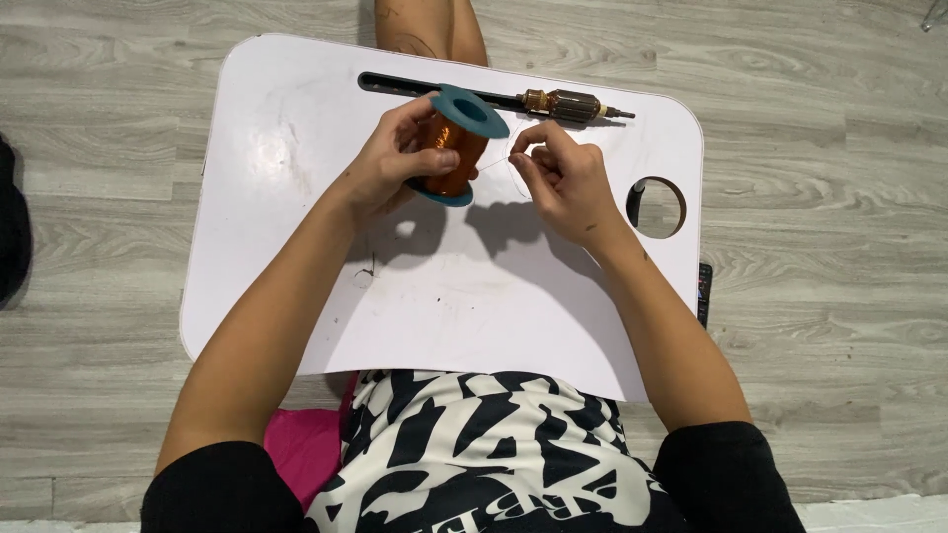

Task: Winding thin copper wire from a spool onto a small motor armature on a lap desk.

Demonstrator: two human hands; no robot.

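My left hand [387,163] grips a spool of copper wire [454,144] with teal flanges, held tilted above the white lap tray [296,197]. My right hand [563,178] pinches a thin strand of the wire [502,161] that runs out from the spool, fingers closed just right of it. A motor armature [568,105] with copper windings and a steel shaft lies in the tray's black slot [395,85] at the far edge, just beyond both hands.
The tray has a round cup hole [656,207] at its right side. A dark remote-like object [704,293] lies on the grey wood floor by the tray's right edge. A pink cloth [301,444] shows below the tray's near edge.
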